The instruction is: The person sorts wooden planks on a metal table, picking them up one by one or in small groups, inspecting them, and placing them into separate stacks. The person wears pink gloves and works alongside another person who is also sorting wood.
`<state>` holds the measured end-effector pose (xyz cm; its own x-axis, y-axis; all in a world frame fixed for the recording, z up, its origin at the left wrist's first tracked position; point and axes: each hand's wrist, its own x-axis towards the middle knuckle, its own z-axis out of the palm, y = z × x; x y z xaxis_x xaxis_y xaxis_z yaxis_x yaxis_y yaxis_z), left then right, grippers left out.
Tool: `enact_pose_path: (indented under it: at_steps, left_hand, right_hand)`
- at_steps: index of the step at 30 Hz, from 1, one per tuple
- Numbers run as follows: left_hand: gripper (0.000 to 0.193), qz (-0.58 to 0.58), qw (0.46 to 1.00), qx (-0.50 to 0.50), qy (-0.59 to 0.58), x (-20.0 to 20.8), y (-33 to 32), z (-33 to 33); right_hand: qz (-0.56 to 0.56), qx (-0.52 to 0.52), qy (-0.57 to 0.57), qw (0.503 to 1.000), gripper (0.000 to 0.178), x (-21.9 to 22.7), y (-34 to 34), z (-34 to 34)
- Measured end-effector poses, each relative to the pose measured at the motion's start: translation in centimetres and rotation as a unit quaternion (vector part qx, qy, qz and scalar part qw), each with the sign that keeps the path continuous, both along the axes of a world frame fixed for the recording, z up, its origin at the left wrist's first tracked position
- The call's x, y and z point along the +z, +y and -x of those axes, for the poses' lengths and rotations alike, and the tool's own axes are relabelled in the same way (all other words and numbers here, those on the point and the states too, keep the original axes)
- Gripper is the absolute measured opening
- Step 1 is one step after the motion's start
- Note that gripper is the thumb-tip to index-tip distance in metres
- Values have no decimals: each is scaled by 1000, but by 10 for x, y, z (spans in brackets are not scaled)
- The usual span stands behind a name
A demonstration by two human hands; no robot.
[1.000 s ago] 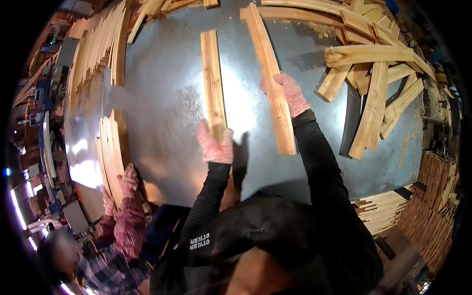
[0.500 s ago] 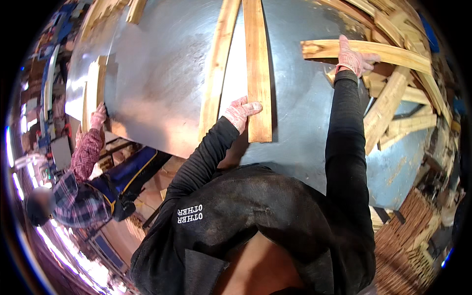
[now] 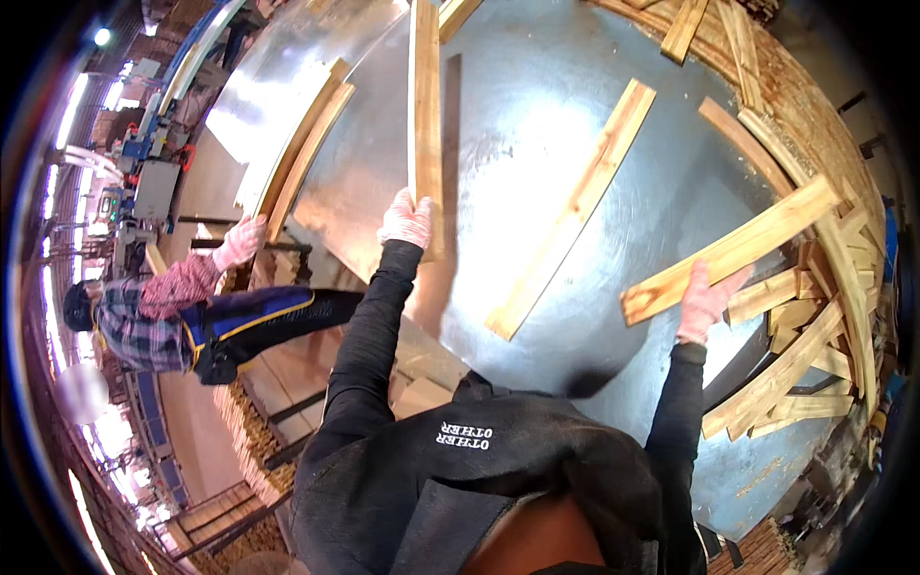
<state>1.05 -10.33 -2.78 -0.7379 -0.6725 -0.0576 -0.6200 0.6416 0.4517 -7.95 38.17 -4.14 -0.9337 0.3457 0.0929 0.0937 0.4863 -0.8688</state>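
My left hand [image 3: 406,220], in a pale pink knit glove, grips a long narrow wooden board [image 3: 425,115] near its near end. That board points away from me, and its shadow falls apart from it on the table. My gloved right hand [image 3: 705,302] holds another wooden board [image 3: 743,240] at its lower edge. This one slants up to the right, its right part over a heap of wood. Between my hands a loose wooden board [image 3: 575,206] lies aslant on the shiny metal tabletop [image 3: 517,57].
Several wood pieces [image 3: 786,369] are piled loosely at the right, beside a long curved strip [image 3: 848,278]. Short pieces [image 3: 684,31] lie along the far edge. At the left a co-worker [image 3: 144,331] has a gloved hand [image 3: 240,241] at two boards [image 3: 309,158] on the table's edge.
The view has turned. The board in my left hand is now left of the loose board; before, it was to the right. The right-hand board now slants, its left end nearer me.
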Motion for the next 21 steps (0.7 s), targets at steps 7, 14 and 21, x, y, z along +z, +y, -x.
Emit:
enact_pose_path:
  at_steps: [7,14,21]
  left_hand:
    - [33,92,990,-68,-80,49,-58,174]
    - [26,132,980,-110,-97,21,-105,374]
    - [25,141,979,-118,-82,-43,-133,498]
  right_hand:
    - [-4,32,-48,998,88,-42,-57,-19]
    - [-31,14,-181,983,88,-56,-87,-20]
    - [118,-19,-165,979,86,-39,-106,-8]
